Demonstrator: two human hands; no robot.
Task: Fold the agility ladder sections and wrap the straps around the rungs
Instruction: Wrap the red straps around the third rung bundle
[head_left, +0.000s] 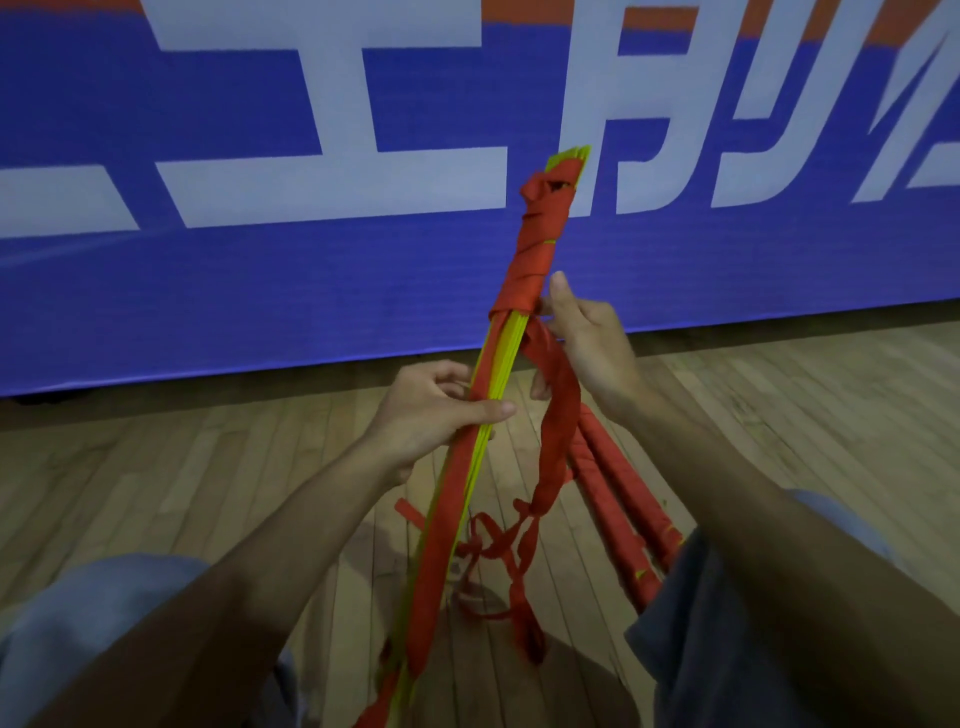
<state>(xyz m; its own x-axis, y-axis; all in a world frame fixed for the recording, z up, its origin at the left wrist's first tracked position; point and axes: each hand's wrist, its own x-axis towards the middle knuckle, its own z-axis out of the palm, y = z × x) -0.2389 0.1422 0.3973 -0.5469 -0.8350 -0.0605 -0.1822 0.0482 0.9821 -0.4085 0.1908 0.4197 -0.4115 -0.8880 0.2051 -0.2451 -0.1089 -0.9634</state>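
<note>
The yellow rung bundle (505, 358) is gripped by the left hand (431, 410) — the loose red strap (561, 415) is pinched in the right hand (592, 343), just beneath the wound section.

You face a blue banner (260, 301) with big white characters (337, 187) and an orange strip (519, 27) along its top edge. Under you lies a wooden plank floor (156, 467), and the light is dim.
</note>
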